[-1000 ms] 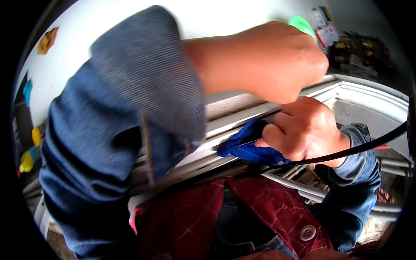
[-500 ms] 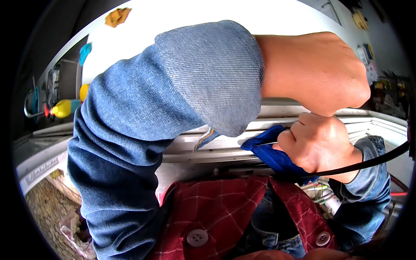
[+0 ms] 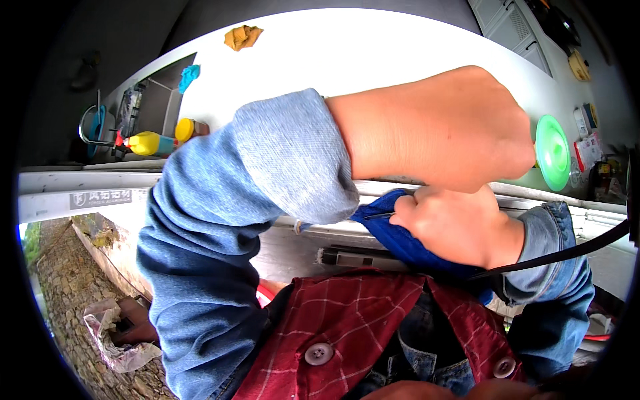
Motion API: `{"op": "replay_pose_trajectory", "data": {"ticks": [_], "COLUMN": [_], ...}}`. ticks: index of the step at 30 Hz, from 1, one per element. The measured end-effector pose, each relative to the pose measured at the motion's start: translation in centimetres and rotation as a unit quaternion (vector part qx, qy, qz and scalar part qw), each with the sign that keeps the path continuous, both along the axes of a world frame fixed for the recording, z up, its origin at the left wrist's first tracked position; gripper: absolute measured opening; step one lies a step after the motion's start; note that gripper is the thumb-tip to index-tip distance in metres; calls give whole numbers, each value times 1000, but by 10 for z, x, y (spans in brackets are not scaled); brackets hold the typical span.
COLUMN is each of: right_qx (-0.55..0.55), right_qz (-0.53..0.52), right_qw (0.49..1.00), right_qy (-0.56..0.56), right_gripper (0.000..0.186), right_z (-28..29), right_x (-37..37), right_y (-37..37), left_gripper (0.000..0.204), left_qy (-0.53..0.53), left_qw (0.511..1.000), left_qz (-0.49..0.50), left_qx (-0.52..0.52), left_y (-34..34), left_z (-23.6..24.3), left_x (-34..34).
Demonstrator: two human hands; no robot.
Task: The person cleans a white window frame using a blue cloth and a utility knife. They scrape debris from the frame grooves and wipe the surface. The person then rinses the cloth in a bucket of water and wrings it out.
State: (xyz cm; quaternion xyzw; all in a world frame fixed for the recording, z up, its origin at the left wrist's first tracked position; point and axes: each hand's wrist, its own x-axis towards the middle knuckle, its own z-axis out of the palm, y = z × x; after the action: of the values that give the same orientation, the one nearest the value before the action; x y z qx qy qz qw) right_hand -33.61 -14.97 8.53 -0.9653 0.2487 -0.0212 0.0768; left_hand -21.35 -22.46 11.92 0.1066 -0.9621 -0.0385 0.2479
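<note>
My left hand point(image 3: 453, 130) is closed in a fist, back upward, across the upper middle of the view, above my right hand point(image 3: 447, 227) and almost touching it; whatever its fingers hold is hidden. A round green plastic object point(image 3: 553, 152) is just right of my left knuckles. Bent fingers of my right hand grip a dark blue cloth point(image 3: 400, 243) with a thin strip along it, over a white window track point(image 3: 580, 210). A dark slim bar point(image 3: 347, 259) lies below the cloth, and a black strap point(image 3: 587, 247) crosses by my right wrist.
Beyond the frame, a white counter point(image 3: 347, 47) carries a mustard cloth point(image 3: 242, 37) and turquoise cloth point(image 3: 189, 77). At left are a sink with faucet point(image 3: 90, 127), a yellow bottle point(image 3: 150, 143) and a yellow-lidded jar point(image 3: 189, 130). Bark point(image 3: 53, 273) and a torn bag point(image 3: 120, 340) show lower left.
The view has shifted, showing more counter, sink and lower-left bark. Both hands stay closed and close together; the green object now shows beside my left hand.
</note>
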Motion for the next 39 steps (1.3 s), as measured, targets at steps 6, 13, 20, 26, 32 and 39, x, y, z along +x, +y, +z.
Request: {"op": "replay_pose_trajectory", "data": {"ticks": [6, 13, 20, 26, 32, 39], "right_qx": [1, 85, 348, 425, 424, 289], "right_qz": [-34, -134, -265, -249, -250, -264], "right_qw": [991, 966, 846, 804, 804, 861], "right_qy": [-129, -202, -305, -333, -335, -326], "right_gripper": [27, 29, 28, 30, 28, 21], "right_z": [-21, -26, -37, -37, -36, -37], "right_x": [-24, -43, -83, -87, -84, -86], "right_y": [11, 21, 36, 41, 42, 53], "left_gripper": [8, 10, 13, 34, 28, 17], "left_qy": [-69, -24, 35, 49, 69, 121], "left_qw": [997, 990, 955, 900, 885, 915], "left_qz": [21, 112, 155, 196, 111, 120], "left_qx": [-26, 85, 252, 387, 446, 365], "left_y": [14, 47, 86, 93, 80, 68], "left_z": [4, -6, -22, -46, -68, -68], "left_x": [23, 89, 103, 85, 52, 70]}}
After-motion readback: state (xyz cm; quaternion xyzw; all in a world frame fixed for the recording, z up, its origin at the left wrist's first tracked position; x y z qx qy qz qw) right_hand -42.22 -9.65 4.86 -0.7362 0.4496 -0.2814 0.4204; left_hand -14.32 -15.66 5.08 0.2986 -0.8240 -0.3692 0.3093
